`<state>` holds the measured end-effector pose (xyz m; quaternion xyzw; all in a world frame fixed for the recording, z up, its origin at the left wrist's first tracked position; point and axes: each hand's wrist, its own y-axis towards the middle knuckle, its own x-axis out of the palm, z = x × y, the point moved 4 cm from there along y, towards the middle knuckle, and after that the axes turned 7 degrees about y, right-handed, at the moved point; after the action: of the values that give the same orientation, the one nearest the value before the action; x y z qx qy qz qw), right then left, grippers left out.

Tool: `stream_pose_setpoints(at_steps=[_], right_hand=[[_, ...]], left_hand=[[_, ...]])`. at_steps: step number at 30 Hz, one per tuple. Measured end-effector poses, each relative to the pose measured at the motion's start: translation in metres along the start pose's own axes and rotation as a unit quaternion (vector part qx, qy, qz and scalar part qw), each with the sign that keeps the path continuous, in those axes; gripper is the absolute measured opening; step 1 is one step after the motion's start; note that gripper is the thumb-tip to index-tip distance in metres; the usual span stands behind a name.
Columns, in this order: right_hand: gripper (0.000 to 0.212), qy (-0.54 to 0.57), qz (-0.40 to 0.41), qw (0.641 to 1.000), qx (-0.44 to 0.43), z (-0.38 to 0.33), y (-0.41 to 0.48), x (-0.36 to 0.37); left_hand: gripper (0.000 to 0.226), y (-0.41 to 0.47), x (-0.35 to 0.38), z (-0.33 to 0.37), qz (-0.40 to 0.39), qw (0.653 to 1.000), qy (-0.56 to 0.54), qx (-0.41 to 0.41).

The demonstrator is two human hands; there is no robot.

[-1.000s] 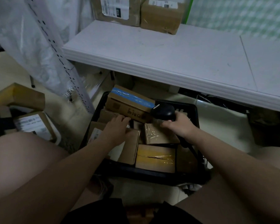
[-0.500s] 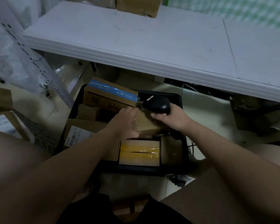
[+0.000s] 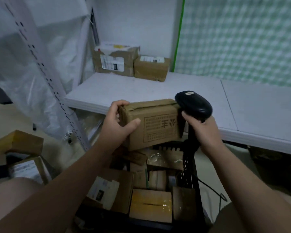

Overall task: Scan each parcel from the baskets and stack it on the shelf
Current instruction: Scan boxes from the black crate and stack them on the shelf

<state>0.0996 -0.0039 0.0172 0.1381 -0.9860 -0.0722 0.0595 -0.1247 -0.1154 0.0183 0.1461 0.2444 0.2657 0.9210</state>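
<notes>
My left hand (image 3: 118, 122) grips the left end of a brown cardboard parcel (image 3: 155, 127) with a printed grid on its near face, held up in front of the white shelf (image 3: 158, 88). My right hand (image 3: 203, 132) holds the handle of a black barcode scanner (image 3: 194, 103), whose head sits against the parcel's top right corner. Below them is a black basket (image 3: 196, 182) with several more cardboard parcels, one taped yellow (image 3: 150, 205). Two parcels (image 3: 115, 60) (image 3: 151, 68) stand at the back of the shelf against the wall.
More boxes (image 3: 18, 143) lie on the floor at the left. A perforated white shelf upright (image 3: 45, 69) with plastic sheeting slants across the left side. A green checked panel (image 3: 242, 36) backs the shelf on the right. My bare knees frame the basket.
My left hand has lifted a parcel out of the basket to shelf height. My right hand has raised the scanner beside it. The view has tilted up toward the shelf.
</notes>
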Motion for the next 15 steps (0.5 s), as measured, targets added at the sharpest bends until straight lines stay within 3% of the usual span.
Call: stream_pose_setpoints(at_steps=[3,6,10,15], right_hand=[[0.03,0.126,0.014,0.992,0.018,-0.008,0.014,-0.012],[0.028,0.153,0.03,0.988,0.019,-0.012,0.024,-0.022],[0.016,0.056,0.058,0.994,0.074,-0.002,0.034,-0.034],[0.021,0.058,0.043,0.992,0.1,0.006,0.053,-0.03]], left_hand=[[0.052,0.017,0.001,0.024,0.011,0.985,0.111,0.132],[0.068,0.033,0.021,0.023,-0.022,0.93,0.262,0.257],[0.095,0.048,0.037,-0.016,-0.087,0.88,0.387,0.263],[0.097,0.066,0.038,-0.028,-0.101,0.887,0.403,0.2]])
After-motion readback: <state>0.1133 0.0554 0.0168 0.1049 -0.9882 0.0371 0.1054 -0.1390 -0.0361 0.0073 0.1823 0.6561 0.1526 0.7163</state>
